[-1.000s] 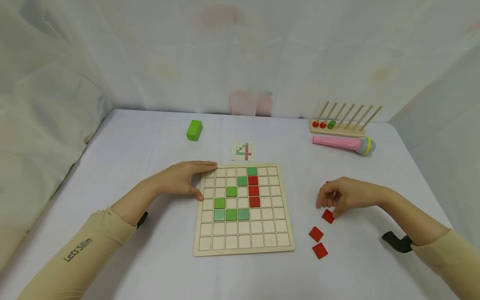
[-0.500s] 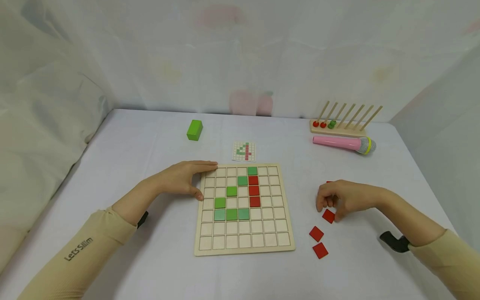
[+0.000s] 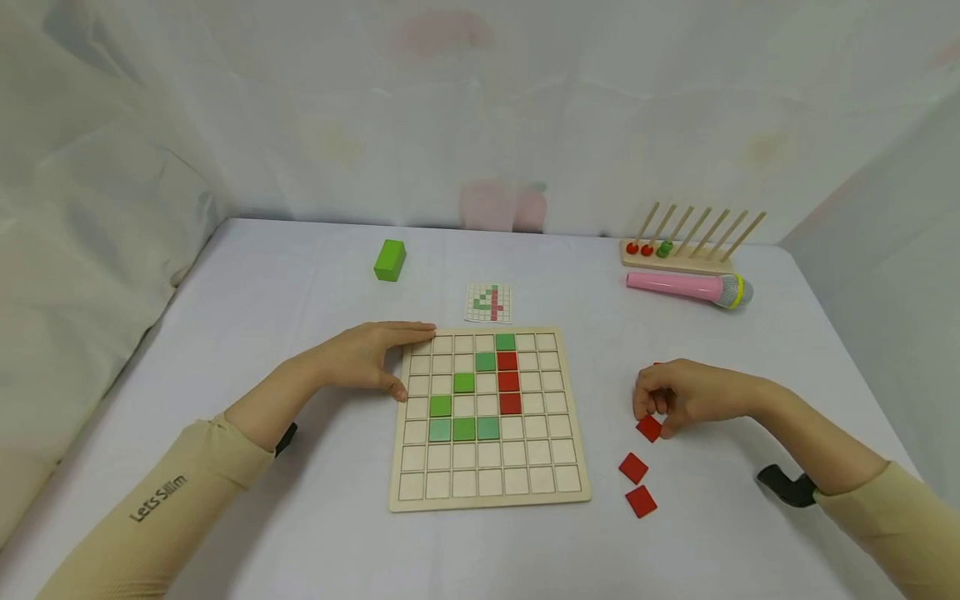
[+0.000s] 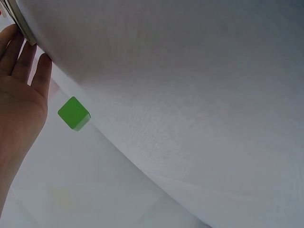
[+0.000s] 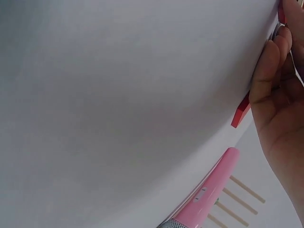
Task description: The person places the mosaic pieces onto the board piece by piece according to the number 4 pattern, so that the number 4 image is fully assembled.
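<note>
A square wooden grid board (image 3: pixel 491 505) lies on the white table, with green and red tiles set in some of its cells. My left hand (image 3: pixel 356 357) rests at its upper left edge, thumb and fingers spread straight along the rim. Right of the board, my right hand (image 3: pixel 693 392) holds a red square tile (image 3: pixel 649 427) between thumb and index finger, close to the tabletop. Two loose red tiles, a nearer one (image 3: pixel 641 502) and a farther one (image 3: pixel 633 468), lie in front of it. Another red tile (image 5: pixel 241 111) sits behind the fingers in the right wrist view, mostly hidden.
Behind the board is a small card (image 3: pixel 488 302) with a green and red figure 4 on a grid. A green block (image 3: pixel 390 260) stands at back left. At back right are a pink toy microphone (image 3: pixel 675 285) and a wooden peg rack (image 3: pixel 675 260) with red and green beads.
The red tile at my right fingertips has shifted slightly left, the thumb moving in against it. My left hand and the board have stayed put.
</note>
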### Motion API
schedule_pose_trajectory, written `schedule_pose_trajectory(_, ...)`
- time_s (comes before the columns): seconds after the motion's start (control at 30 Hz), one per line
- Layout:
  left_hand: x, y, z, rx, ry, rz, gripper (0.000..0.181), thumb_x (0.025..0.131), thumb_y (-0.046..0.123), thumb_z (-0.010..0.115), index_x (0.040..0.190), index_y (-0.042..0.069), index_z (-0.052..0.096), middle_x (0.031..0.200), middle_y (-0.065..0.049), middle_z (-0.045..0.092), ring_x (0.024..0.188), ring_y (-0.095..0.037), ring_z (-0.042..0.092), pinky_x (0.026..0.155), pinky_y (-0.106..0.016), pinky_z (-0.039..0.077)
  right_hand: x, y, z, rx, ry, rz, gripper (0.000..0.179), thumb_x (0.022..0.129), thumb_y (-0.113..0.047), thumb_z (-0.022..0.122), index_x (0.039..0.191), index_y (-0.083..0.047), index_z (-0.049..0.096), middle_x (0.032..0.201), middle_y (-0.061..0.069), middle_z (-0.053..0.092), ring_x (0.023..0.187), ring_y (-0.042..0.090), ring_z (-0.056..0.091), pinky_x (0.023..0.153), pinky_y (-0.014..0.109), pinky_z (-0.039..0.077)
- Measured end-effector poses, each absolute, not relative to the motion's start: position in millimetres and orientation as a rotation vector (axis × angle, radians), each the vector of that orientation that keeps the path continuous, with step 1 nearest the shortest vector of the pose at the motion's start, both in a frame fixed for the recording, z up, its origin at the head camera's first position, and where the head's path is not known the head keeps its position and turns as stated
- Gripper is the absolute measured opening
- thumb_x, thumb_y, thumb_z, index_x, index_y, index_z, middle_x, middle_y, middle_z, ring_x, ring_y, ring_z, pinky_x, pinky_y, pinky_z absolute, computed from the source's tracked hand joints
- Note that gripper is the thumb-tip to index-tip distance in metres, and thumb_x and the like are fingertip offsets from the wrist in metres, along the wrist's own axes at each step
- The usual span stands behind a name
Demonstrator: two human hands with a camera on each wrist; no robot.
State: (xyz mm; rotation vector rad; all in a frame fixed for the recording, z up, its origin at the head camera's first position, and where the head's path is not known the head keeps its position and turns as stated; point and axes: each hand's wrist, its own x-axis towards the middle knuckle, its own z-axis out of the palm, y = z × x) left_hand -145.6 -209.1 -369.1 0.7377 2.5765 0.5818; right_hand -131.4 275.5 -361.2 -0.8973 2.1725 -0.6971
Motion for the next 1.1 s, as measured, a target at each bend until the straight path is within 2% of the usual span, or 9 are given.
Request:
schedule_pose_trajectory(0.23, -146, -209, -370, 0.737, 2.578, 0.583, 0.1, 0.064, 0.042, 0.089, 0.15, 0.023, 0.043, 0.159, 0.008, 0.039, 0.151, -0.025, 0.032, 0.122, -0.053, 0.029, -132, 269, -362, -0.891, 2.231, -0.689, 0.027, 0.076, -0.015, 0.083, 0.087, -0.021, 0.06, 0.081, -0.006, 0.059, 0.077, 0.008, 0.056, 0.067, 0.019, 0.051)
schedule_pose_trajectory(0.47, -146, -210, -372, 0.745, 2.575, 0.59, 0.1, 0.064, 0.044, 0.089, 0.151, 0.024, 0.043, 0.159, 0.009, 0.039, 0.151, -0.025, 0.032, 0.121, -0.054, 0.03, -136, 260, -357, -0.858, 2.282, -0.676, 0.024, 0.077, -0.014, 0.083, 0.083, -0.021, 0.061, 0.076, -0.008, 0.057, 0.073, 0.004, 0.055, 0.065, 0.019, 0.05)
schedule_pose_trajectory(0.73, -146, -210, -372, 0.747, 2.576, 0.59, 0.099, 0.064, 0.043, 0.089, 0.15, 0.024, 0.043, 0.159, 0.009, 0.039, 0.151, -0.024, 0.032, 0.121, -0.052, 0.03, -145, 239, -349, -0.902, 2.277, -0.703, 0.022, 0.078, -0.009, 0.08, 0.088, -0.024, 0.067, 0.074, -0.01, 0.056, 0.073, 0.005, 0.053, 0.065, 0.019, 0.048)
schedule_pose_trajectory(0.97, -146, -210, -372, 0.736, 2.573, 0.593, 0.099, 0.065, 0.042, 0.089, 0.151, 0.025, 0.043, 0.159, 0.01, 0.038, 0.152, -0.024, 0.031, 0.122, -0.052, 0.03, -148, 207, -348, -0.884, 2.222, -0.783, 0.018, 0.081, -0.008, 0.076, 0.093, -0.019, 0.068, 0.08, -0.006, 0.066, 0.076, 0.008, 0.059, 0.07, 0.021, 0.054)
schedule_pose_trajectory(1.1, -146, -211, -373, 0.744, 2.575, 0.594, 0.099, 0.065, 0.042, 0.089, 0.151, 0.025, 0.043, 0.159, 0.01, 0.038, 0.152, -0.024, 0.032, 0.121, -0.052, 0.03, -147, 189, -349, -0.879, 2.186, -0.814, 0.016, 0.084, -0.008, 0.073, 0.095, -0.019, 0.069, 0.083, -0.005, 0.066, 0.08, 0.011, 0.06, 0.072, 0.021, 0.054)
